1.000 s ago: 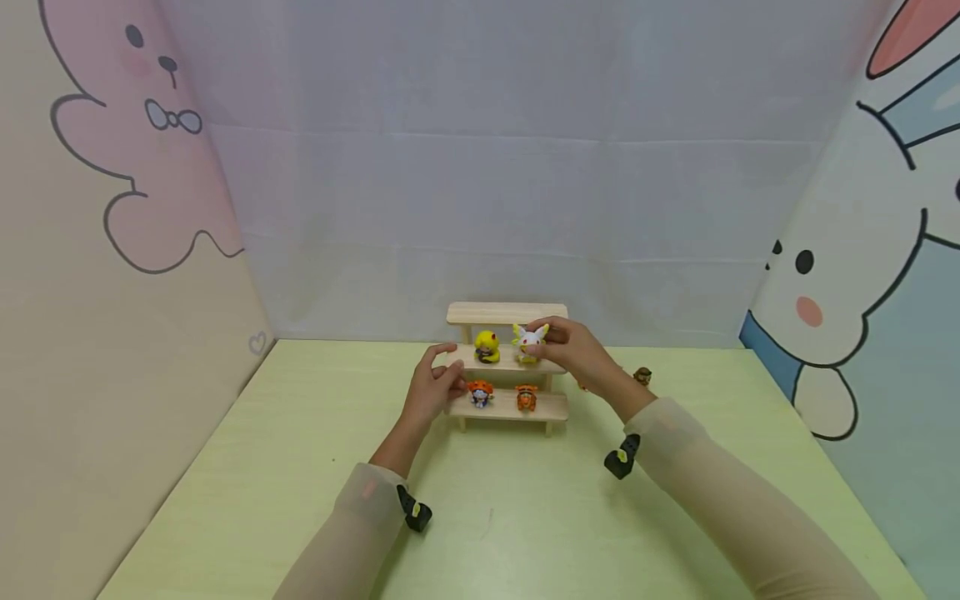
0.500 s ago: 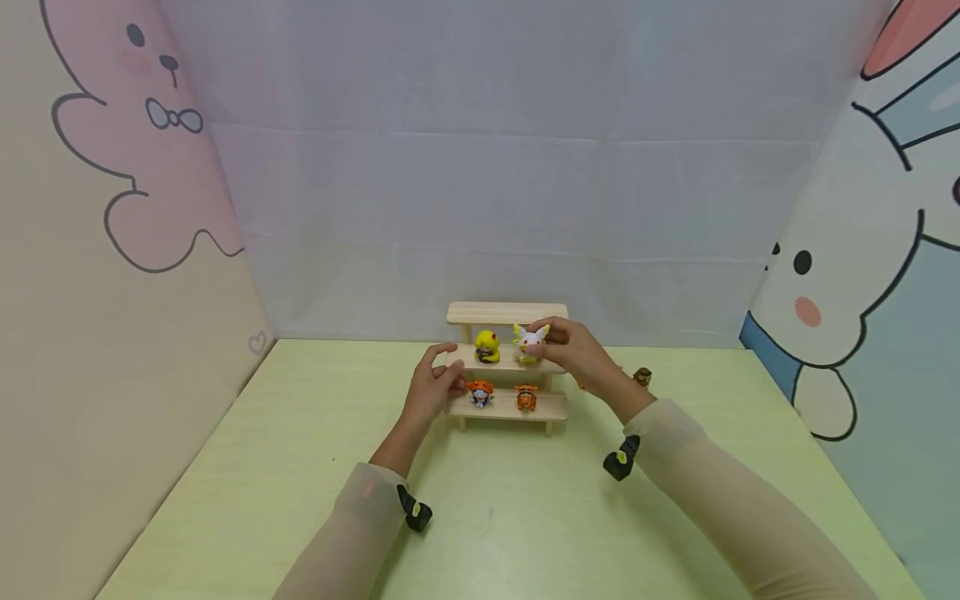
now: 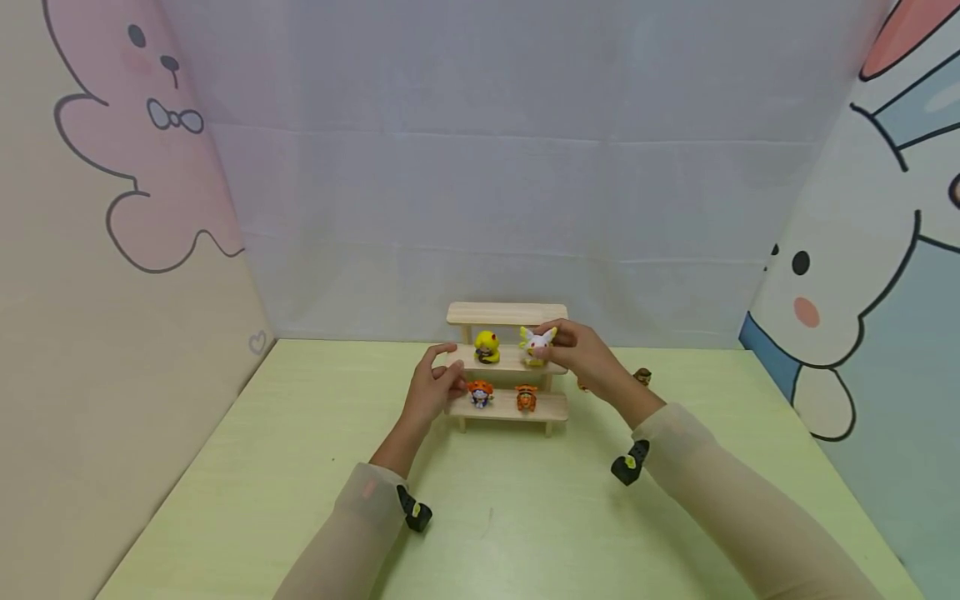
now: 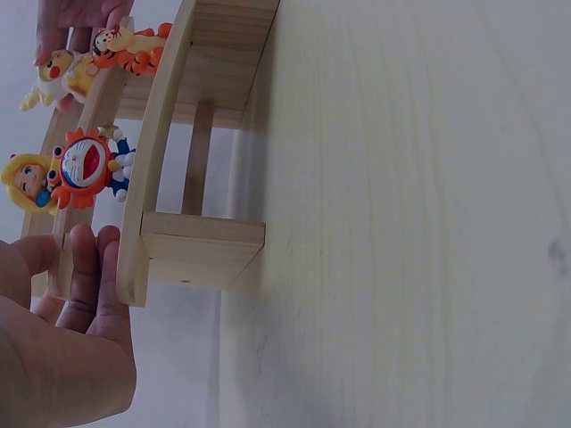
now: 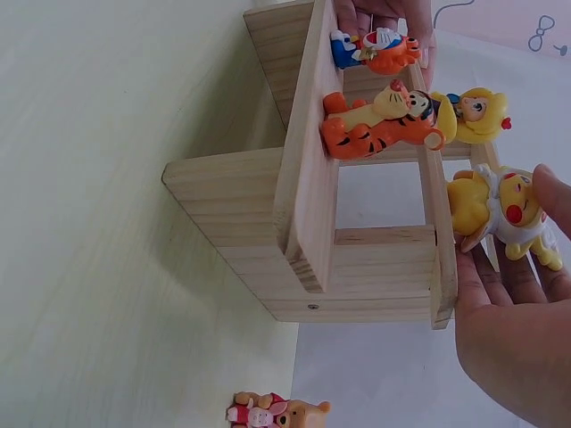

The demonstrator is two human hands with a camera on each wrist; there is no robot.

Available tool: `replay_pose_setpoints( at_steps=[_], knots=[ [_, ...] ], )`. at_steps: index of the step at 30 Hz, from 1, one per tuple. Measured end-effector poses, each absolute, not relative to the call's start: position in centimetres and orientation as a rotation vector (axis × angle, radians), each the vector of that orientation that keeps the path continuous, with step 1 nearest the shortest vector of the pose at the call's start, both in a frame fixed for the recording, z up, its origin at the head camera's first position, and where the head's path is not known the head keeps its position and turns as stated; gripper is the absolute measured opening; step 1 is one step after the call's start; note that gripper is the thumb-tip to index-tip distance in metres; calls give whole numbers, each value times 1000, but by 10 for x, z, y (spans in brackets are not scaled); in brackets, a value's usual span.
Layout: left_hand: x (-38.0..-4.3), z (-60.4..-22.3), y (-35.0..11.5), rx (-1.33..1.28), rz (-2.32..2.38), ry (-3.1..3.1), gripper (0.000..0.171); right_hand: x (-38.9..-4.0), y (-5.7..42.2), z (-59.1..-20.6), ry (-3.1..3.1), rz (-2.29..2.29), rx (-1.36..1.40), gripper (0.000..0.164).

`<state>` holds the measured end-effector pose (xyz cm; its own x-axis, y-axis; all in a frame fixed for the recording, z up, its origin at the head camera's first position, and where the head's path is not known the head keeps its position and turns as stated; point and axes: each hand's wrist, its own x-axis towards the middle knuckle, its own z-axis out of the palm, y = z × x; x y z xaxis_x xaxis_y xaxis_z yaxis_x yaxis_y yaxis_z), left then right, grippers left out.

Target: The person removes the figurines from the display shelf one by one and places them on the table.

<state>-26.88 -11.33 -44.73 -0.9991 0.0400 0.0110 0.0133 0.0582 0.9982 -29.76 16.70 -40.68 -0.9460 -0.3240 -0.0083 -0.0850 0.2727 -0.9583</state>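
A three-step wooden display shelf (image 3: 498, 313) stands at the back of the table. My left hand (image 3: 431, 390) holds its left end, thumb and fingers on either side of the middle board in the left wrist view. My right hand (image 3: 588, 358) pinches a yellow figurine with a white eared hood (image 5: 507, 212) at the right part of the middle step. A yellow-haired figurine (image 3: 487, 347) sits left of it on that step. Below, the lowest step carries a Doraemon figurine in an orange crab hood (image 4: 85, 168) and a Tigger figurine (image 5: 384, 120).
Right of the shelf, a brown figurine (image 3: 642, 377) stands on the pale table (image 3: 487, 517); another small one is partly hidden behind my right hand. In the right wrist view a bear figurine (image 5: 278, 412) shows. A white cloth wall (image 3: 480, 192) rises close behind.
Over the last half second my right hand and the hooded figurine have shifted slightly right along the middle step. My left hand has stayed in place.
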Motion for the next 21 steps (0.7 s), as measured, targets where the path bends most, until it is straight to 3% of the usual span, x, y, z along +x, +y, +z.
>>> replay_pose_setpoints(
  at_steps=[21],
  knots=[
    [-262, -435, -114, 44, 2140, 2265, 45, -289, 189, -407, 2289, -1807, -393, 41]
  ],
)
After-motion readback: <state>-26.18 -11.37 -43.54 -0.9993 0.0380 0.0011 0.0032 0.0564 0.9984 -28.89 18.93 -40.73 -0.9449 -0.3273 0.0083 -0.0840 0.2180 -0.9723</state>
